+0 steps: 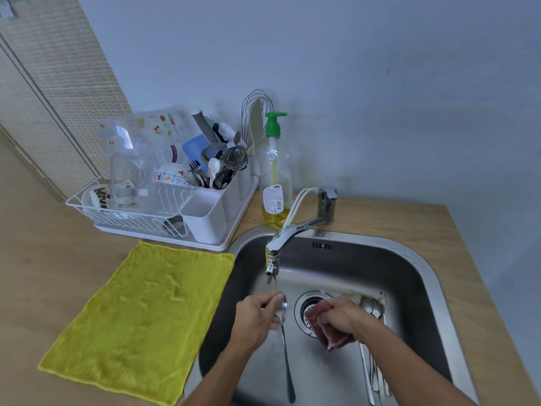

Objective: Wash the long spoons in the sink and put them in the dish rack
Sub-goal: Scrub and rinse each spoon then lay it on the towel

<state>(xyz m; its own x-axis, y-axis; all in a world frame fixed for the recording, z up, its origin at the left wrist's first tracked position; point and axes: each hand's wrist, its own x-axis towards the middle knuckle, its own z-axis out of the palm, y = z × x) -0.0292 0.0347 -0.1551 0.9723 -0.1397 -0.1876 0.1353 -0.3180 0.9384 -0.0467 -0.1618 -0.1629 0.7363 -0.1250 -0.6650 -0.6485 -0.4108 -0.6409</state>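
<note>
Left hand [257,320]: holds one long spoon [284,341] by the neck, bowl up under the tap's [289,232] thin stream, handle hanging toward the viewer; probably rinsing
Right hand [339,317]: closed on a reddish sponge cloth [328,332], held just beside the drain [307,310]; likely ready for scrubbing
Waiting spoons [373,361]: lie along the right side of the sink [415,276], seemingly unwashed
Yellow towel [140,317]: spread on the tabletop [44,244] left of the sink; presumably catches drips
Dish rack [126,212]: further left, cutlery cup crowded
Soap bottle [275,183]: green pump; label too small to read
</note>
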